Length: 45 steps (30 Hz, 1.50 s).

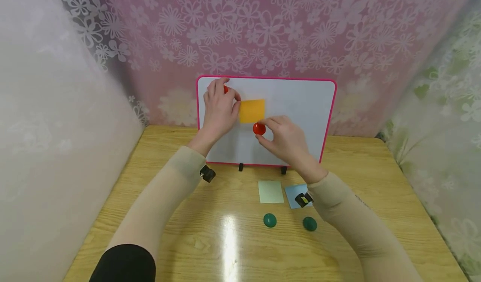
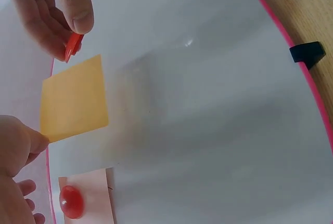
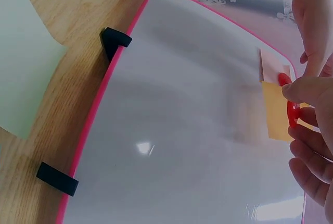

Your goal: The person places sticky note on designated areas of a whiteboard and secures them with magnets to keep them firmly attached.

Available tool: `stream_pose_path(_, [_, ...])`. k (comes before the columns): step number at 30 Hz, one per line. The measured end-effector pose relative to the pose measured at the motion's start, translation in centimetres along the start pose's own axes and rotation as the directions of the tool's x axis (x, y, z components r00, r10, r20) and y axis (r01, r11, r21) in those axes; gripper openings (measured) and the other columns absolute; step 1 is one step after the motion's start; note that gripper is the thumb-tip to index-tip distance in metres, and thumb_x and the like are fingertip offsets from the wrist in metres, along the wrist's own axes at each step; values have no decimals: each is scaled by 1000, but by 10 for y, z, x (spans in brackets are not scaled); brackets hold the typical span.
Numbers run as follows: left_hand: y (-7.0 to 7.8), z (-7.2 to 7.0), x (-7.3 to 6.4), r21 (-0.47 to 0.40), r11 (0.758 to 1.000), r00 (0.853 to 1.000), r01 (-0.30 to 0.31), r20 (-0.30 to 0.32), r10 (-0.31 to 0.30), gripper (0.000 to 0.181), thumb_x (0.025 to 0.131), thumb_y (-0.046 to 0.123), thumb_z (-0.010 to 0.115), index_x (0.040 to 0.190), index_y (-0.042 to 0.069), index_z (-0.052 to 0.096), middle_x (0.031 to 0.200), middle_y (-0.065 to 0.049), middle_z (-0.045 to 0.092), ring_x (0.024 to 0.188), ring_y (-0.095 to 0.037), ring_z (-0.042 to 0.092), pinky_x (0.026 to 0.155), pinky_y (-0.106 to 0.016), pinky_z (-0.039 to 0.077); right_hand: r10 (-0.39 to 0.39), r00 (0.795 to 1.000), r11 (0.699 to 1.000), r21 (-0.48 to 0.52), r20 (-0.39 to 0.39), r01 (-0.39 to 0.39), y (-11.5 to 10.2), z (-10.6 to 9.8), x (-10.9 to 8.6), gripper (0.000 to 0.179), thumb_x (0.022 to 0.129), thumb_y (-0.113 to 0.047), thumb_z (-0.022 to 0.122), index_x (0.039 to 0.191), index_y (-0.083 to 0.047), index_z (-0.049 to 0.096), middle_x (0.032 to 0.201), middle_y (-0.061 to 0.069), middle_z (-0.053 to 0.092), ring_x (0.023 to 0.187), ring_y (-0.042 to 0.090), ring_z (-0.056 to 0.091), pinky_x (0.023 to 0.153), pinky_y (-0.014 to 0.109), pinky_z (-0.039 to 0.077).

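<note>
My left hand pinches an orange paper note by its left edge, in front of the whiteboard. Between the thumb and fingertips of my right hand is a round red magnet, close below the note's lower right corner in the head view. A pink note lies against the board's upper left part, with another red magnet on it. In the head view my left hand mostly covers that pair.
The pink-edged board stands on the wooden table in black clips. Before it lie a pale green note, a blue note partly behind the right wrist camera, and two green magnets. A floral curtain hangs behind.
</note>
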<state>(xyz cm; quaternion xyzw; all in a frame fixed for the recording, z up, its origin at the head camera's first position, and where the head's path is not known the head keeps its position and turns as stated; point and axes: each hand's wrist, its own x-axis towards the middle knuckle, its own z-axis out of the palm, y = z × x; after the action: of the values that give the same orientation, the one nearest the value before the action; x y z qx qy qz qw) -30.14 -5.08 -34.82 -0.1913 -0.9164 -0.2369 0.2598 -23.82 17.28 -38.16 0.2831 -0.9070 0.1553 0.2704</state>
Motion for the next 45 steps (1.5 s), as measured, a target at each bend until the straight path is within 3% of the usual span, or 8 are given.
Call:
stream_pose_path(10, [3,-4,22,71,997,999,20,46,-23,14,106,20,64,108,9,73,163,-18,37,154,-36,22,119,-54,26,13,999,1000,-17,-49,-14,6,1,16,33,91,-27,85,118,-8,78,112,10,77,104,33,68,84,47,62])
stream_pose_path(17, [1,0,33,111,994,1000,17,15,-19,16,106,21,64,104,10,76,159,-16,41,150,-33,24,114,-51,30,-7,993,999,-52,-119,0,12,6,40,32,93,-25,83,118,-6,78,114,11,76,103,33,67,85,47,62])
stream_pose_path(31, [1,6,41,157,981,993,111,17,-115,18,106,26,66,107,12,77,162,-12,38,153,-31,22,118,-49,27,21,992,991,-131,-125,-37,12,13,72,33,95,-26,81,119,-3,79,118,14,77,108,35,67,92,45,61])
stream_pose_path(45, [2,12,44,185,975,990,123,52,-135,17,107,27,65,107,15,77,162,-10,38,154,-31,19,118,-49,28,25,992,984,-170,-127,-46,13,18,85,33,97,-26,79,122,-5,78,122,12,77,111,34,67,97,43,58])
